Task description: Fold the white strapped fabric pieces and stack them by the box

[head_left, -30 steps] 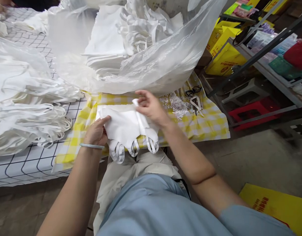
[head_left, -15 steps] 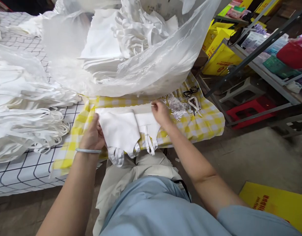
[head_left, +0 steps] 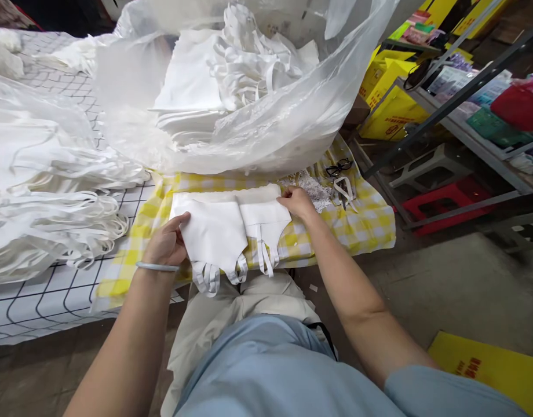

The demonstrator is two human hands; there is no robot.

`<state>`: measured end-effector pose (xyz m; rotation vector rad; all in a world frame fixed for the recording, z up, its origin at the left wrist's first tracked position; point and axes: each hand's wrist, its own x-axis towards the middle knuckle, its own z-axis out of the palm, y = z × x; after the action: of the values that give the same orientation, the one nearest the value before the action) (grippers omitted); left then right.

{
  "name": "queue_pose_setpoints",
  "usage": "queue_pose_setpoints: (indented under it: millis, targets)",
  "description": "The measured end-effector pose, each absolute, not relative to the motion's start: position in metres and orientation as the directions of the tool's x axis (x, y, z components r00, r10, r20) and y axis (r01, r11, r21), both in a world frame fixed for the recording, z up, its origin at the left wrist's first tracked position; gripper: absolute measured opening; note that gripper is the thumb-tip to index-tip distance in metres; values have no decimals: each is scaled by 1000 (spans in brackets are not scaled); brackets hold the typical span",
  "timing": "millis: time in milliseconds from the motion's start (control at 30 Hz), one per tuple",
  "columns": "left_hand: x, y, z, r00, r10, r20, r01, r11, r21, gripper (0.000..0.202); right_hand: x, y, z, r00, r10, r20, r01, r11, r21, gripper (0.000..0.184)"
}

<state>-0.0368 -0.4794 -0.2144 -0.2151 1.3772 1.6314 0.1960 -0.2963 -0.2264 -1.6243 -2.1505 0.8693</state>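
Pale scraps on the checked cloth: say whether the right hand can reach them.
Probably yes: the right hand is close beside the pale scraps with nothing visibly between, though it is at the white fabric.

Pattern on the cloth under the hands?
Yellow-and-white check on the cloth, best seen in the head view.

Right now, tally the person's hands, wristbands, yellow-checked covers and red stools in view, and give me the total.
Left hand and right hand: 2
Pale wristband: 1
Yellow-checked cover: 1
Red stool: 1
Total: 5
White strapped cloths at the hands overlap, so they are left out.
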Motion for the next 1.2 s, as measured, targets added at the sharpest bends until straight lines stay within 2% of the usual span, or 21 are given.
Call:
queue_pose_setpoints:
  millis: [167,267,400,500,567,633,733,767,833,867,933,967,1033,1100,1167,1200]
  targets:
    - [-38,-480,-220,-520,576,-631,-728,88,680,15,200,-300,-226,-327,945,-14,650,214,-729,16]
    - [-38,-479,-220,-529,569,-629,-733,67,677,15,197,-304,-219,-363,931,43,526,243,-815,17]
    - [-39,-479,-223,-531,577,-620,-732,56,679,15,172,-326,-196,-449,893,-33,259,94,-961,20]
    - [-39,-480,-227,-526,607,-596,-714,65,697,15,135,-356,-182,-559,828,-47,96,9,-995,19]
    - [-38,-479,-227,-533,624,-572,-703,51,710,16,106,-378,-178,-642,766,-35,50,-4,-999,17]
    - [-36,-479,-225,-540,644,-542,-701,12,713,19,84,-392,-179,-754,657,-2,48,52,-998,18]
    - [-35,-480,-220,-498,694,-520,-725,-4,689,44,79,-390,-179,-840,534,94,24,210,-977,19]
    - [-35,-480,-220,-477,710,-518,-723,18,691,46,86,-385,-179,-826,550,124,26,257,-966,18]
    - [-36,-482,-222,-457,726,-514,-684,83,725,26,112,-372,-180,-764,628,149,103,347,-932,16]
    - [-37,-483,-224,-465,724,-509,-651,110,751,15,129,-368,-182,-740,657,144,179,398,-900,16]
    - [-38,-484,-229,-482,718,-503,-600,148,786,25,168,-371,-190,-756,647,96,344,518,-783,20]
    - [-39,-484,-231,-491,711,-503,-587,156,794,28,187,-379,-196,-792,607,59,394,583,-710,22]
    - [-39,-483,-234,-507,697,-506,-582,155,798,29,224,-405,-206,-880,474,-20,393,704,-592,35]
    - [-39,-481,-235,-516,689,-509,-585,151,797,28,254,-435,-210,-935,345,-80,325,748,-578,46]
    - [-39,-480,-235,-517,686,-512,-590,148,794,27,271,-457,-209,-951,292,-101,288,721,-631,36]
    - [-40,-480,-235,-514,686,-515,-592,150,792,26,274,-463,-206,-945,314,-89,292,694,-658,31]
